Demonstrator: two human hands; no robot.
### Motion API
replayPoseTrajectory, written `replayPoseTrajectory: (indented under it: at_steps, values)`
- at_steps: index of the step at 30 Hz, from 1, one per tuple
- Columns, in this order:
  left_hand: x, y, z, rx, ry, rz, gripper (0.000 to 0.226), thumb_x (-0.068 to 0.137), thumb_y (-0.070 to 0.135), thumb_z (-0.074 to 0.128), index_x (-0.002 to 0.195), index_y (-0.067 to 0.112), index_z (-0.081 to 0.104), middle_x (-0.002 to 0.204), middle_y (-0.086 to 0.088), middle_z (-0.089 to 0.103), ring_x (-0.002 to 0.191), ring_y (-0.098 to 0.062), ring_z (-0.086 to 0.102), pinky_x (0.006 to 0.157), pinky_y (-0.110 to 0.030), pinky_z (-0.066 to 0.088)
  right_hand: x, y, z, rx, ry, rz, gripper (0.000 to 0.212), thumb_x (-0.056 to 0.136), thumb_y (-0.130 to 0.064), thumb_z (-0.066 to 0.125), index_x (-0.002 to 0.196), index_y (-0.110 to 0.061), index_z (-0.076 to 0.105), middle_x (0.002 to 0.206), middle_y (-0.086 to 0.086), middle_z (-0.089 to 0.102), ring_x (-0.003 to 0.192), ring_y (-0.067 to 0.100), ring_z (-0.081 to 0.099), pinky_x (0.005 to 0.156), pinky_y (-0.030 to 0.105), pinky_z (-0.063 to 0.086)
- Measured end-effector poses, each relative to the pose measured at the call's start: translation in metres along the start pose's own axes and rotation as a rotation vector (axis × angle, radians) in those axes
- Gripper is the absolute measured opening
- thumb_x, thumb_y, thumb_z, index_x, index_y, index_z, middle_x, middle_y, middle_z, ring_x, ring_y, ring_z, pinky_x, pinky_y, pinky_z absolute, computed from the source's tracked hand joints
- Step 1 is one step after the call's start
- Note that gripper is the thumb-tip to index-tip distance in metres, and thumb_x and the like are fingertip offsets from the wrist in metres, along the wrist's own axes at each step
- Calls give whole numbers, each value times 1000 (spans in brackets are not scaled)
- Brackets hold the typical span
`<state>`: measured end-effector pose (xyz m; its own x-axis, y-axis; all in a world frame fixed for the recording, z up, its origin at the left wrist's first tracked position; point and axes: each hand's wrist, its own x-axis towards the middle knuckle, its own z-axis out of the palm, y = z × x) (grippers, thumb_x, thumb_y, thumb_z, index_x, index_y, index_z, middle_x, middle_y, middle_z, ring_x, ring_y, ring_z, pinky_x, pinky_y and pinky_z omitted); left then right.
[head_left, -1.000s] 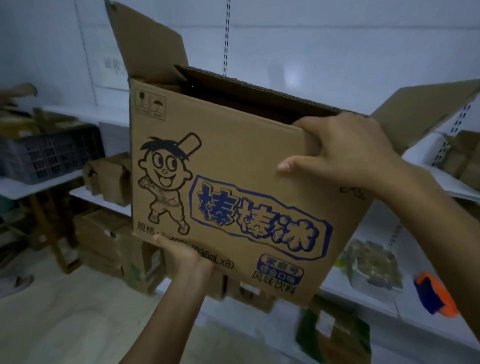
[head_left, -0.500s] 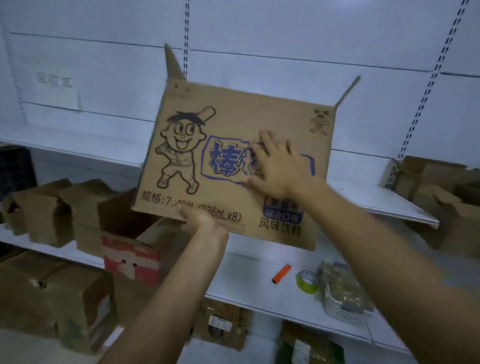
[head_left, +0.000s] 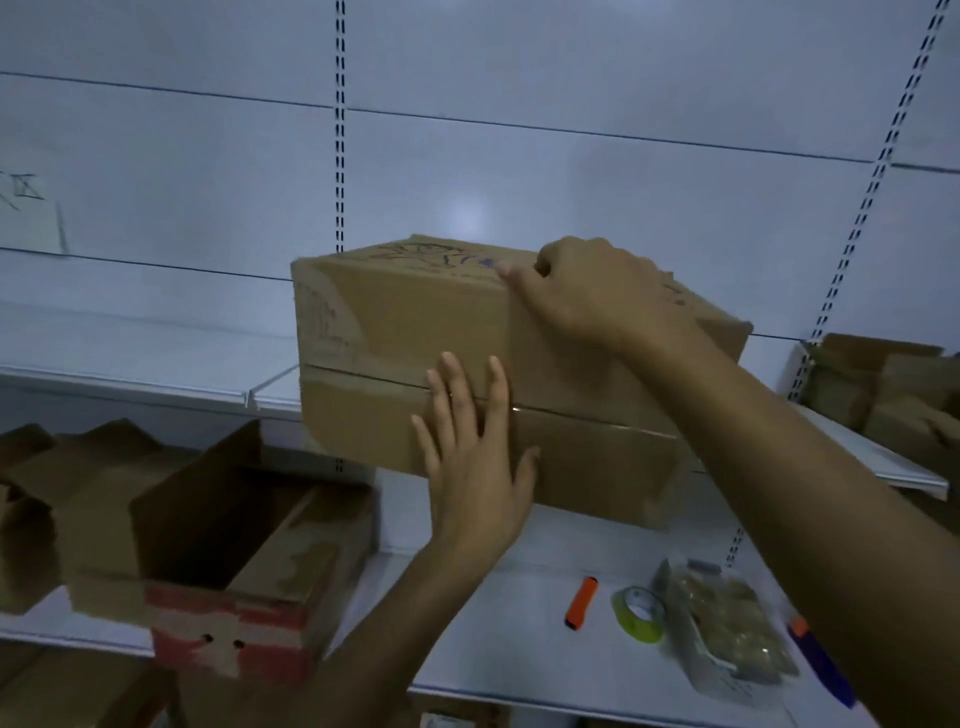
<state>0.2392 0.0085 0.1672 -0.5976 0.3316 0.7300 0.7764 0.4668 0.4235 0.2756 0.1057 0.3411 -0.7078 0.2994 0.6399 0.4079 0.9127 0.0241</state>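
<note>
Nearly done, by the look: cardboard carton (head_left: 395, 332) on its side at 12 o'clock, part-way onto upper shelf (head_left: 156, 374), front end overhanging. Left to do: push fully in, let go. L hand (head_left: 472, 467) flat across flap seam, fingers straight & spread. R hand (head_left: 597, 296) curled over top edge at 1 o'clock. Matte brown corrugated board, boxy, corners scuffed; shelf smooth white metal. Orange marker (head_left: 582, 603) & tape roll (head_left: 640, 613) at 5 o'clock
</note>
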Motion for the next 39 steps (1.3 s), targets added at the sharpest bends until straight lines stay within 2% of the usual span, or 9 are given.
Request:
replayPoseTrajectory:
  at_steps: [4, 8, 13, 19, 22, 26, 33, 36, 39]
  values:
    - [25, -8, 21, 107, -75, 107, 84, 93, 50, 43, 145, 34, -20, 148, -10, -39, 136, -26, -38, 108, -55, -18, -6, -12, 47, -177, 315, -79, 62, 92, -64, 29, 108, -11, 57, 108, 13, 61, 101, 33, 53, 88, 42, 32]
    - [21, -32, 21, 113, 48, 294, 68, 89, 38, 52, 148, 23, 21, 159, -13, 6, 146, -30, 7, 113, -53, 9, -2, 19, 72, -105, 496, -97, 62, 92, -63, 33, 107, -10, 61, 103, 14, 59, 94, 33, 51, 90, 39, 31]
    - [55, -93, -17, -141, 309, -77, 92, 80, 58, 59, 151, 18, 16, 159, -14, 8, 144, -28, 11, 114, -48, 13, 3, 20, 78, -62, 598, -106, 55, 93, -59, 39, 104, -10, 62, 102, 11, 61, 95, 31, 54, 91, 37, 33]
    - [68, -100, -31, -506, 233, -271, 117, 59, 48, 84, 150, 33, 12, 150, 6, 32, 135, -17, 34, 101, -38, 35, 11, -58, 91, 30, 581, -99, 48, 89, -48, 44, 113, -12, 64, 119, 12, 61, 111, 30, 53, 102, 46, 33]
    - [70, -108, -22, -574, 207, -273, 104, 65, 50, 80, 148, 34, 20, 147, 7, 37, 132, -14, 38, 100, -35, 38, 21, -102, 100, 63, 555, -155, 48, 88, -48, 45, 115, -13, 63, 111, 8, 64, 105, 29, 56, 101, 48, 34]
    - [74, -130, -31, -767, 186, -284, 51, 92, 55, 46, 131, 23, 51, 117, 10, 60, 101, 11, 55, 86, -20, 51, 30, -103, 109, 107, 648, -144, 40, 90, -47, 48, 108, -14, 65, 104, 5, 66, 99, 26, 58, 97, 45, 37]
    - [114, -132, -42, -1164, -47, -575, 39, 101, 43, 26, 86, 32, 60, 66, 14, 70, 56, 7, 63, 54, -10, 49, 34, -105, 114, 139, 720, -126, 39, 89, -46, 51, 104, -13, 67, 99, 3, 67, 95, 25, 60, 98, 42, 37]
    - [135, -135, -33, -1301, -165, -504, 31, 100, 40, 34, 89, 27, 60, 92, 9, 68, 70, 2, 65, 73, -20, 52, 31, -107, 112, 166, 743, -120, 49, 88, -57, 48, 98, -13, 67, 95, 2, 67, 93, 24, 60, 99, 42, 37]
    - [148, -142, -13, -1414, -149, -483, 30, 97, 44, 35, 89, 24, 56, 81, 13, 70, 74, -1, 67, 59, -14, 52, 35, -134, 107, 124, 697, 70, 69, 79, -76, 40, 92, -12, 62, 92, 3, 64, 94, 24, 58, 107, 47, 31]
